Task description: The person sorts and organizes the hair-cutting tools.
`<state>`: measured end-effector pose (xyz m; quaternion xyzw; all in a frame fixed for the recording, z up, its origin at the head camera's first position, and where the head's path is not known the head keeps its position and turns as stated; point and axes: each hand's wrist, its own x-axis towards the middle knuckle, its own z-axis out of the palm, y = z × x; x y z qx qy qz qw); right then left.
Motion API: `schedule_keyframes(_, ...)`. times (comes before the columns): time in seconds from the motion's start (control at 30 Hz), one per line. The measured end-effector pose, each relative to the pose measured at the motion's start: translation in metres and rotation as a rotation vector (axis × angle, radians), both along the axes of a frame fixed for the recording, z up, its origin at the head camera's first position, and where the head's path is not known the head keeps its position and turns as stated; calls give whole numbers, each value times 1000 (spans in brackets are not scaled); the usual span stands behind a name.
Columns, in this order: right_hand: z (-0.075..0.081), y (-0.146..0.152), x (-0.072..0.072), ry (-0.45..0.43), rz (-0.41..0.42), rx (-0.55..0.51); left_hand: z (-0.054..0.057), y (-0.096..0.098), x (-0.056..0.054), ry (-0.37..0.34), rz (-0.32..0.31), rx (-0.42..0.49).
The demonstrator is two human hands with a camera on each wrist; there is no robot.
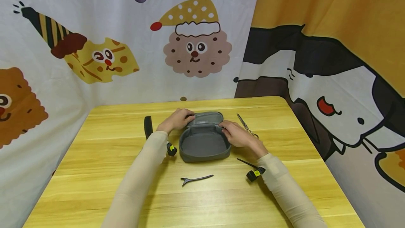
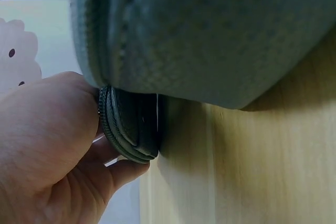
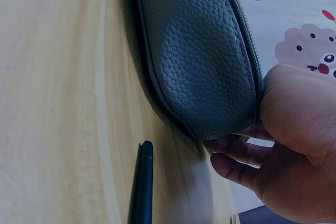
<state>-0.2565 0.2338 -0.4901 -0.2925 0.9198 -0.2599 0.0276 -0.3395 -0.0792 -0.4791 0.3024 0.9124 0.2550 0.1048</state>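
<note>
A grey zippered case [image 1: 205, 154] lies unzipped on the table, its lid folded back to the far side. My left hand [image 1: 177, 119] grips the left edge of the lid [image 1: 209, 118], with fingers under it in the left wrist view. At the case's back right corner, my right hand [image 1: 235, 133] holds the rim; in the right wrist view its fingers curl beneath the textured side [image 3: 205, 61]. The inside of the case shows bare grey lining. In front of it lies a dark hair clip [image 1: 197, 179].
Scissors [image 1: 245, 124] lie beyond the right hand. A thin black rod-like thing [image 1: 246, 163] is near the right wrist, partly hidden by the wrist camera [image 1: 254, 174]. Left of the left hand lies a flat black strip [image 1: 147, 126]. Patterned curtains [image 1: 126, 90] stand behind the table.
</note>
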Motion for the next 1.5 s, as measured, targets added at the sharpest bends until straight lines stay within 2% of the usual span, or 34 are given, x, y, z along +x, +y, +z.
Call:
schedule_keyframes(0.37, 0, 1, -1, -4, 2, 3, -1, 2, 1, 16, 2, 15)
schedule_keyframes(0.77, -2, 1, 0, -34, 11, 9, -6, 2, 14, 50, 43, 77)
schedule_keyframes(0.93, -1, 2, 0, -26, 11, 4, -5, 3, 19, 92, 45, 111)
schedule_keyframes(1.1, 1, 1, 0, -26, 11, 1, 1, 6, 27, 137, 40, 127)
schedule_keyframes(1.3, 1, 1, 0, -35, 5, -1, 11, 11, 41, 225, -2, 138)
schedule_keyframes(1.5, 0, 1, -1, -35, 7, -2, 22, 14, 57, 277, -35, 143)
